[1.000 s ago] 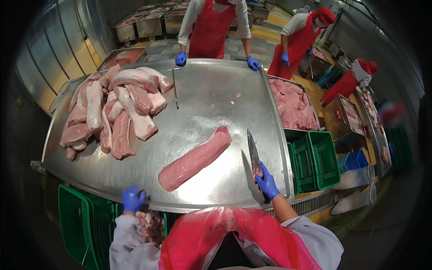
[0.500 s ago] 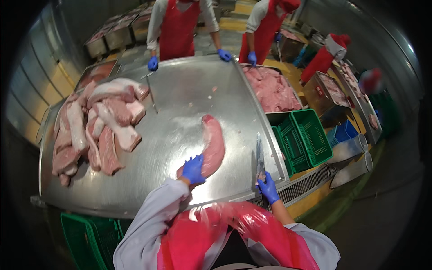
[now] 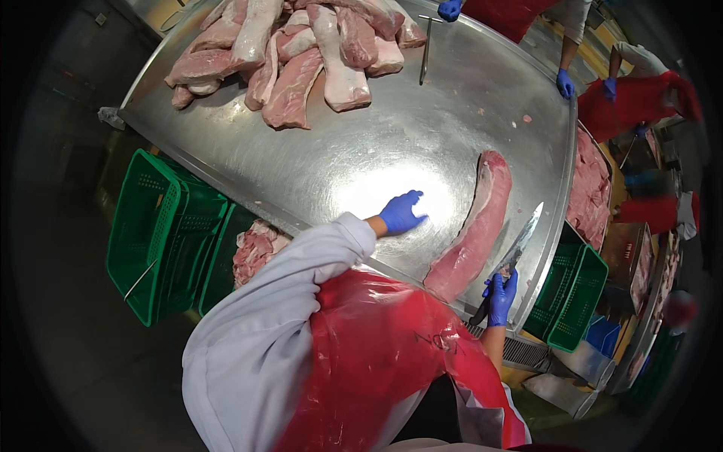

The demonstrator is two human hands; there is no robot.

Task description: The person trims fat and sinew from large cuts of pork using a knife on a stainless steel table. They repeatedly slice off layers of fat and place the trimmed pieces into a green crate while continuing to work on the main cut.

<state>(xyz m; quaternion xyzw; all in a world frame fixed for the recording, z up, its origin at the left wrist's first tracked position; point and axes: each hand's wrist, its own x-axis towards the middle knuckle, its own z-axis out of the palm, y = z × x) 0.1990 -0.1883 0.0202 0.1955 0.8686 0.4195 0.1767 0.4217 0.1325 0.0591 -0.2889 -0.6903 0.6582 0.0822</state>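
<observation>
While green crates flank the steel table, the loin lies near its edge; the left hand, now off it, rests open; the right hand grips a knife.

blue gloves, grey sleeves, red apron
</observation>
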